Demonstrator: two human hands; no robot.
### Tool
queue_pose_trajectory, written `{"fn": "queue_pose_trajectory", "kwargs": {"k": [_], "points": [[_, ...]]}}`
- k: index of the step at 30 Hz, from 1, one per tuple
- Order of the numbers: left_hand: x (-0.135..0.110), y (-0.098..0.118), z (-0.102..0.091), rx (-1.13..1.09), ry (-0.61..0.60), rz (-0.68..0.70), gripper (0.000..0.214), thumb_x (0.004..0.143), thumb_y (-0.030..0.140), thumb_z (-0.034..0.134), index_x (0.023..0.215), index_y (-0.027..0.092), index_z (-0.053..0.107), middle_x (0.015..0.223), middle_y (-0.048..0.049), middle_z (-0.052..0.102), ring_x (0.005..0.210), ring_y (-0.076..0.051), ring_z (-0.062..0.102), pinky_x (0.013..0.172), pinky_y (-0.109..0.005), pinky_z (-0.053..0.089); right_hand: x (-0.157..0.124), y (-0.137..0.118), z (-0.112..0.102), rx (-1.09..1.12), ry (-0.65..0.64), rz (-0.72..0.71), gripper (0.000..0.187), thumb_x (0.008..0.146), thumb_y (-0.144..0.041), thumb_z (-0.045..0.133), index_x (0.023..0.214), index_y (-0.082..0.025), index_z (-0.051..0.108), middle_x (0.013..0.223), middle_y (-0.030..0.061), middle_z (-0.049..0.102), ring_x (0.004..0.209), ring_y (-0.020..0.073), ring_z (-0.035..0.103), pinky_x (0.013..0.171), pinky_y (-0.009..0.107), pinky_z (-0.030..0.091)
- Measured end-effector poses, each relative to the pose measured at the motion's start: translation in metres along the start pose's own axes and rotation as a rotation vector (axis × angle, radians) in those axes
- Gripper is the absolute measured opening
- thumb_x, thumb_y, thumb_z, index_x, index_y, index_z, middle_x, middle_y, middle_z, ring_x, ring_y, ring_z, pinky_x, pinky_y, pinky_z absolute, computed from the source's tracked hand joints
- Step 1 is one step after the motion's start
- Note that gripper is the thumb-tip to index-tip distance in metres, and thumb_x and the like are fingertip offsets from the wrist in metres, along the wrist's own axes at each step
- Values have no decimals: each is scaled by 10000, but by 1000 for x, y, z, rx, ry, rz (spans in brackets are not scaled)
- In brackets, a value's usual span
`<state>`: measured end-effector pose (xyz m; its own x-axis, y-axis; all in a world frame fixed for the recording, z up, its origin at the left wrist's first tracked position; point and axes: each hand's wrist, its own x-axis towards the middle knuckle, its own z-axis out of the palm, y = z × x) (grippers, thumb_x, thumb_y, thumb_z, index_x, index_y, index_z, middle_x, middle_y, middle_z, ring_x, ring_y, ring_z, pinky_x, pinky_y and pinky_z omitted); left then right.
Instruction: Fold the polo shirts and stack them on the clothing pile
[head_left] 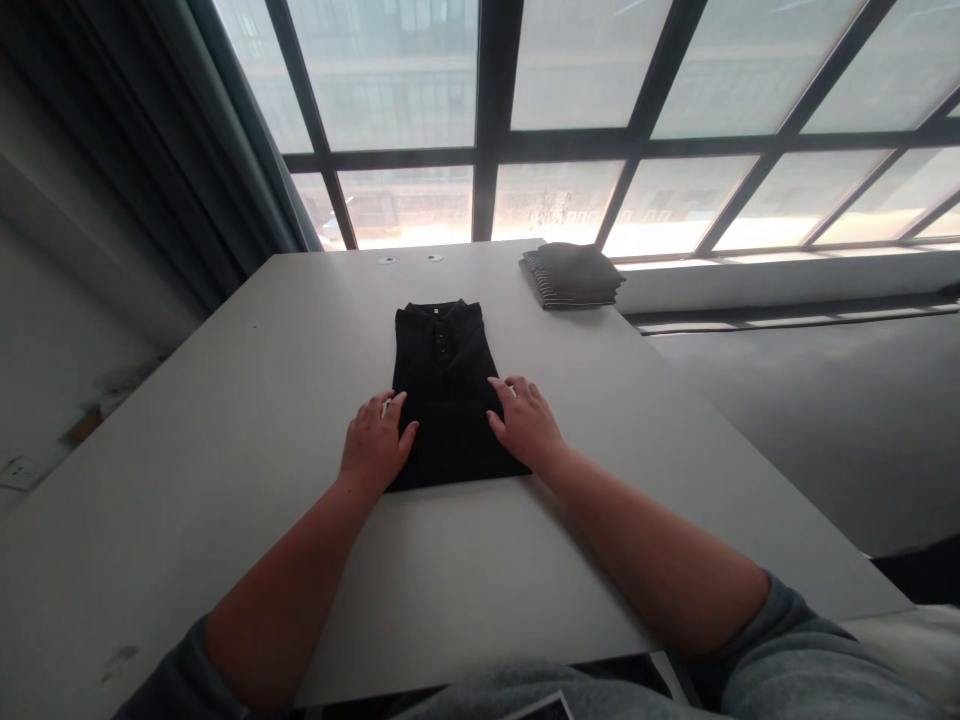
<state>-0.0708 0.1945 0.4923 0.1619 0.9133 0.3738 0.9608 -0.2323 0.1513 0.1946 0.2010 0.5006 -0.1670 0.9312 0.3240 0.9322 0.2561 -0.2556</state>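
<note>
A black collared shirt (444, 372) lies folded into a narrow rectangle in the middle of the white table (225, 420), collar and buttons facing up and away from me. My left hand (375, 440) rests flat on its lower left edge, fingers stretched out. My right hand (525, 420) lies flat on the lower right edge, fingers spread. Neither hand grips the cloth.
A stack of folded dark garments (574, 275) sits at the table's far right corner by the large window. Two small round discs (409, 259) lie near the far edge. A dark curtain (150, 150) hangs at the left. The table's right edge drops to the floor.
</note>
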Motion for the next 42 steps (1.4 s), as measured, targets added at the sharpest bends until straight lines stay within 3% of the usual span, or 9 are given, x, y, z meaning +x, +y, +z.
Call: {"fn": "queue_pose_trajectory", "kwargs": {"k": [2,5,9,13,19,23,33,37,42], "points": [[-6,6,6,6,-36,65,534,1023,449,492,1478,181,569,1591,-161,472,1482,-361,418,1222,-546,354,-4,-6,2,14,20,-124,586,995,-331,559,1549,-149,506,1540,171,492,1450,327,425,1250,458,324],[-13,13,19,15,-165,93,579,1036,477,454,1554,225,509,1668,-116,382,1554,-351,318,1257,-578,292,-10,-10,14,26,-142,-204,637,1021,-418,537,1598,-160,457,1650,149,388,1558,324,302,1302,483,224],[-9,12,28,18,-231,83,601,1050,499,421,1608,277,433,1708,-76,303,1592,-314,244,1276,-563,260,-7,-3,29,20,-307,-171,710,1040,-531,477,1646,-176,372,1712,131,263,1604,312,222,1315,490,178],[1,7,27,34,-244,62,603,1055,507,415,1614,281,424,1705,-94,304,1591,-303,254,1280,-559,249,0,1,28,11,-331,-158,710,1050,-566,427,1661,-215,338,1728,88,215,1614,285,196,1326,472,138],[-4,9,27,43,-225,107,624,1041,488,467,1613,240,430,1691,-144,311,1573,-329,294,1272,-554,276,-11,-12,16,-9,-373,-126,734,1053,-573,413,1669,-189,305,1731,114,181,1619,297,165,1323,481,132],[-27,16,25,13,-195,146,623,1030,480,489,1600,230,454,1679,-155,335,1561,-343,320,1266,-565,290,-38,-19,8,-3,-370,-128,731,1054,-569,415,1664,-177,319,1725,127,180,1617,314,167,1320,503,152],[-125,30,6,-42,-170,175,656,998,551,496,1613,334,425,1688,-67,346,1531,-324,382,1236,-544,370,-129,-16,-15,52,-379,-163,755,1005,-581,539,1652,-233,362,1714,112,215,1593,350,245,1303,543,230],[-93,18,4,-65,-78,144,550,1016,518,479,1536,344,528,1697,-69,328,1513,-305,405,1200,-510,412,-99,-1,-20,79,-280,-163,658,1015,-567,530,1565,-205,523,1676,139,351,1590,328,261,1303,493,256],[18,-12,26,-54,-36,-129,521,1041,430,442,1498,214,565,1529,-187,538,1432,-337,491,1183,-561,393,6,41,8,104,-112,82,597,1067,-450,455,1576,-139,480,1649,192,380,1587,321,265,1287,510,256]]}}
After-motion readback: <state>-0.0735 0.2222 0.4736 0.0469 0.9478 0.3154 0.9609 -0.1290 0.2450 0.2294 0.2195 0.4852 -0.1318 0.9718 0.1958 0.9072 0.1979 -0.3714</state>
